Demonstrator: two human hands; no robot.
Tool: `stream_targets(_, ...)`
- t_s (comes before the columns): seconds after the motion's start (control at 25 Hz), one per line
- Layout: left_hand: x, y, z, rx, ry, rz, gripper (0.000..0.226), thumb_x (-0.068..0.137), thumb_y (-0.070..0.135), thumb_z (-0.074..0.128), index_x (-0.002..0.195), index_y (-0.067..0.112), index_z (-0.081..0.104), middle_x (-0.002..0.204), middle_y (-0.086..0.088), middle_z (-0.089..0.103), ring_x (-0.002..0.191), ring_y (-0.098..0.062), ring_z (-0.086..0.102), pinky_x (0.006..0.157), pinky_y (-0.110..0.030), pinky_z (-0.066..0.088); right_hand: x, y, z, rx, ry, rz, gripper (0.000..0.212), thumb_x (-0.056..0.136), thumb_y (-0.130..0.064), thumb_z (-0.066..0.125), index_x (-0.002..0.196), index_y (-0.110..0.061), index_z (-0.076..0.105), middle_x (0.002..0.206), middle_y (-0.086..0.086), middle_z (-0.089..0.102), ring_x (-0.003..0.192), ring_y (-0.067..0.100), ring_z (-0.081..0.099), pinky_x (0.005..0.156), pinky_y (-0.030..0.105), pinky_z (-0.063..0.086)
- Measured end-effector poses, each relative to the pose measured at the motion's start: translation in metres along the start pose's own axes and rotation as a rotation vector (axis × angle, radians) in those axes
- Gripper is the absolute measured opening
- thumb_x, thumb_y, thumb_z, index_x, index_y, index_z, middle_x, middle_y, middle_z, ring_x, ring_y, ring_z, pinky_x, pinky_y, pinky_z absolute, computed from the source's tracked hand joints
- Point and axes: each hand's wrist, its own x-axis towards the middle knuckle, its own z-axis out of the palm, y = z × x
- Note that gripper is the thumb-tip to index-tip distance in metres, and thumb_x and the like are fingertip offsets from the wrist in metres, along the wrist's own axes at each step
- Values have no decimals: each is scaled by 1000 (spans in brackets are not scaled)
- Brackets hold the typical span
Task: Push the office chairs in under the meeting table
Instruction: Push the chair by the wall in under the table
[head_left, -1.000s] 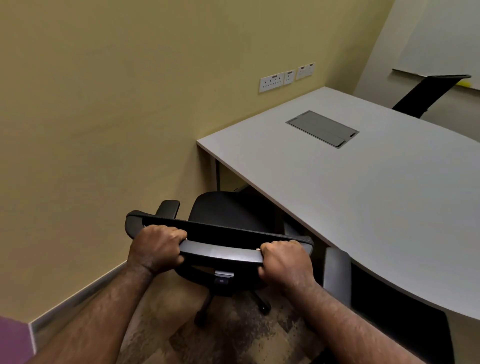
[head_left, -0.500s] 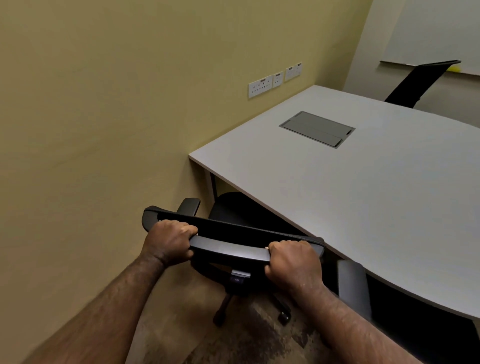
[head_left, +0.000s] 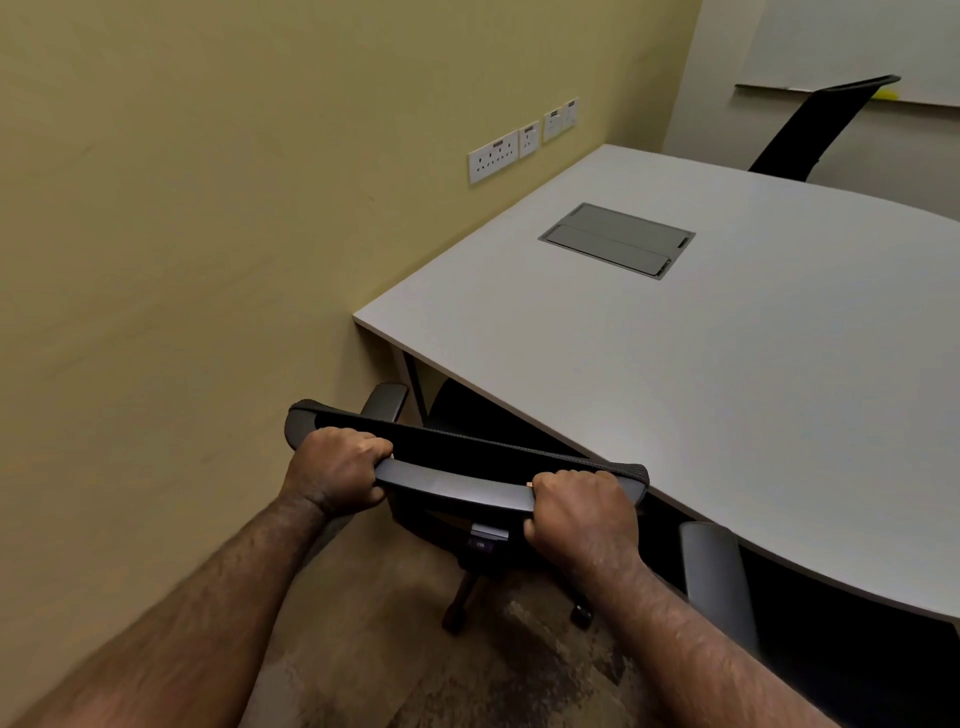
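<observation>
A black office chair (head_left: 457, 483) stands at the near left corner of the pale grey meeting table (head_left: 727, 374). Its seat is mostly hidden under the tabletop; the top rail of the backrest lies level with the table's edge. My left hand (head_left: 337, 470) grips the left end of the grey top rail. My right hand (head_left: 579, 514) grips the rail's right end, close to the table's edge. The chair's left armrest (head_left: 387, 402) shows beside the table leg, and two castors show on the carpet below.
A yellow wall runs close along the left, with white sockets (head_left: 493, 156) above the table. A grey cable hatch (head_left: 618, 240) sits in the tabletop. A second chair's armrest (head_left: 717, 582) is at the right; another black chair back (head_left: 815, 130) rises behind the far edge.
The chair has rolled forward with both hands on its top rail. Its seat has gone further under the tabletop and the backrest now reaches the table's edge.
</observation>
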Motion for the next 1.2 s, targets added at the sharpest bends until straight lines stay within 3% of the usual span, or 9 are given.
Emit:
stream_targets(0.44,48,-48,15,-6,8,48,28,40,16,86,59,18,65,52,-1,60,45,-28,58,41,-30,43,44,-24,0,1,11,102,14,79,-36,52,81,-23,56,63,-4,45,57,20,40,62,35,31)
stream_targets(0.6,63,-69,18,-49,5,105,25,44,15,84,61,17,67,54,-1,61,47,-29,58,43,-33,46,54,-38,0,16,24,148,11,80,-34,51,78,-23,51,64,-4,48,56,20,38,63,35,30)
stream_targets(0.88,100,-103,31,-72,-23,124,16,57,17,77,71,17,71,65,-3,67,61,-32,62,54,-35,50,88,-53,1,21,12,206,15,81,-35,52,74,-25,44,58,-6,37,53,18,37,62,35,31)
stream_targets(1.08,139,-117,42,-46,-41,143,16,63,21,71,79,16,71,71,-3,68,68,-31,62,57,-32,43,124,-43,2,-27,23,249,15,78,-35,52,82,-22,57,69,-2,56,59,21,40,62,34,31)
stream_targets(1.2,160,-128,46,-57,-31,166,15,61,19,71,76,15,70,69,-4,67,66,-33,62,55,-32,42,143,-44,4,-21,35,270,15,78,-35,54,82,-22,57,67,-2,53,59,21,41,62,34,31)
